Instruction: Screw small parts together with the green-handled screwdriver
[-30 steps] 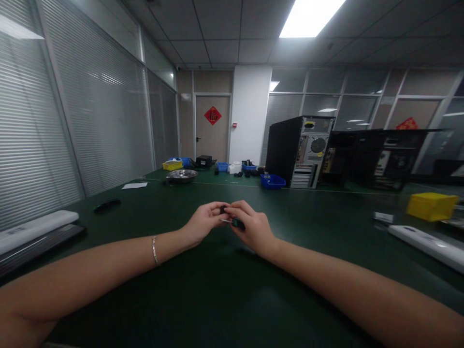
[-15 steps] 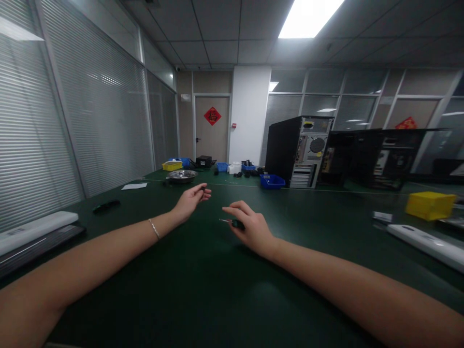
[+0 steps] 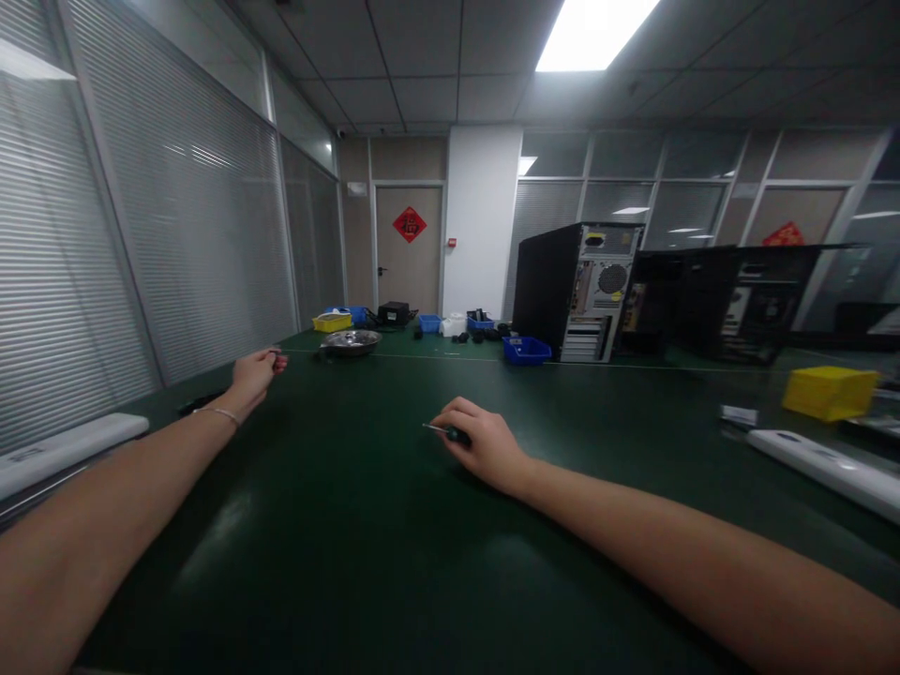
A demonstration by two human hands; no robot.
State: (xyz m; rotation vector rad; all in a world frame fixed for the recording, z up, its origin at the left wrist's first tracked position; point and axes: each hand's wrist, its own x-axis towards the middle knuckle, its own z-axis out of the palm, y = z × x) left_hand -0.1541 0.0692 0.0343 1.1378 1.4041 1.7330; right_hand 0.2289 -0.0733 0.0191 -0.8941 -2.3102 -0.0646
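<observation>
My right hand [image 3: 487, 445] is closed around a small screwdriver [image 3: 459, 436] at the middle of the green table [image 3: 337, 525]. Its dark handle lies under the fingers and the thin metal shaft points left. Far out on the left, my left hand [image 3: 254, 377] has its fingertips pinched together over the table. Whatever sits in that pinch is too small to make out. Beyond the left hand, to its right, stands a round metal dish [image 3: 352, 343] with shiny small contents. A dark object [image 3: 193, 405] lies partly hidden behind the left wrist.
A black computer tower [image 3: 552, 291] stands at the back right, with a blue bin [image 3: 526, 352] beside it. A yellow box [image 3: 830, 392] and a white bar-shaped device [image 3: 822, 469] lie at right. Another white device [image 3: 77, 441] lies at far left. Small bins line the back.
My left hand has swung left, from near the middle to where a white paper lay, which is now covered. My right hand keeps the screwdriver in nearly the same place, fingers curled in more.
</observation>
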